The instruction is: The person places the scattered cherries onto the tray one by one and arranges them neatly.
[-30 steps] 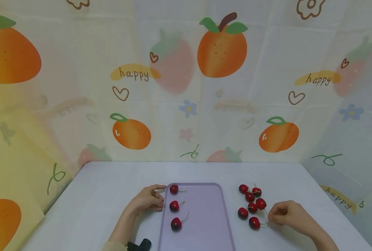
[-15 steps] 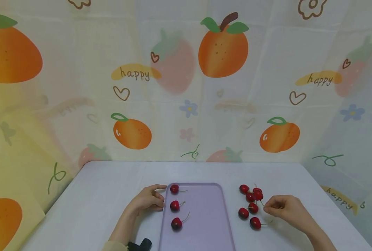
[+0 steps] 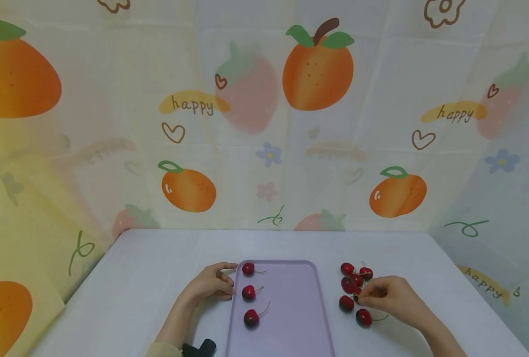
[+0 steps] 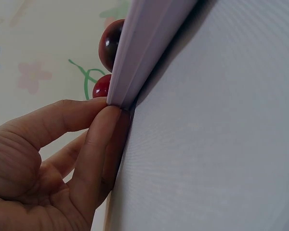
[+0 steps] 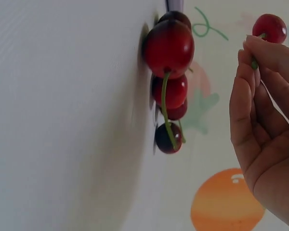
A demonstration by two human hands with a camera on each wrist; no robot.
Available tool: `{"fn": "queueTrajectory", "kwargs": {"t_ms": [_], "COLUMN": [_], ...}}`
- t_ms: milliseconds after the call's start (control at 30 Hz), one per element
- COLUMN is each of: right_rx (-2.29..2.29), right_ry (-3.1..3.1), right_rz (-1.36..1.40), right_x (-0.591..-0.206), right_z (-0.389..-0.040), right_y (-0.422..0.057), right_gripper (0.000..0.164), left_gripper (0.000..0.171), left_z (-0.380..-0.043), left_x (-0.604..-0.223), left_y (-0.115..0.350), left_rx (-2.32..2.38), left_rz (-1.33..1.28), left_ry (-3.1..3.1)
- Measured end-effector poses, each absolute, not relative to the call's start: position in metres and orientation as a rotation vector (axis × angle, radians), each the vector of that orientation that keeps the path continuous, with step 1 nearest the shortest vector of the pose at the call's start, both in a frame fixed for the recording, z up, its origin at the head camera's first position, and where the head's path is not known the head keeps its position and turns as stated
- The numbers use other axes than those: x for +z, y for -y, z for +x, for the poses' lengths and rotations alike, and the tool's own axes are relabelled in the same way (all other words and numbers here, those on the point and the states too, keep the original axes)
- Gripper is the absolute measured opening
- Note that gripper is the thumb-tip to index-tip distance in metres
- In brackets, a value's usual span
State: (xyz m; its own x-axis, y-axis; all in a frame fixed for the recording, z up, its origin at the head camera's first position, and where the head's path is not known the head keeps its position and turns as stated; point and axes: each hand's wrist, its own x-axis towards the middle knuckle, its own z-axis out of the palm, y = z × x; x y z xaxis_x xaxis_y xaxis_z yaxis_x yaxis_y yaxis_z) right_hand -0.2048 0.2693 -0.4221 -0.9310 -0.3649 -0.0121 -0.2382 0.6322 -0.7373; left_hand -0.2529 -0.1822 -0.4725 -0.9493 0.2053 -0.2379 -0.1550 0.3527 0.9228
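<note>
Moving left over loose cherries (image 3: 364, 318) on our desk (image 3: 157, 253), our right grip (image 3: 391, 300) is pinching one lifted cherry (image 5: 272, 26) by its stem, apparently mid-transfer; our left grip (image 3: 210, 283), partly spread, is touching the lilac tray (image 3: 291, 312) bearing three.

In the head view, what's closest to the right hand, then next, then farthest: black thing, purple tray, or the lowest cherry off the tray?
1. Lowest cherry: just left of and below the right hand.
2. Purple tray: farther left.
3. Black thing: left, past the tray.
</note>
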Motion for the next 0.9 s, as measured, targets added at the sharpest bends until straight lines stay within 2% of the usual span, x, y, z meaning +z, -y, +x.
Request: {"fn": "queueTrajectory", "kwargs": {"t_ms": [433,900], "right_rx": [-1.263,-1.253], "right_ry": [-2.563,-2.589], "right_rz": [-0.583,-0.779], "right_x": [-0.418,-0.421], "right_z": [-0.204,-0.198], "right_y": [-0.242,-0.214], "right_gripper": [0.016,0.005], "left_gripper": [0.073,0.073], "left_z": [-0.253,-0.252], "left_x": [-0.473,-0.472], "left_y": [0.182,0.182], "left_rx": [1.623,1.637], "left_rz": [0.049,0.046], "left_ry": [-2.306,-2.303]}}
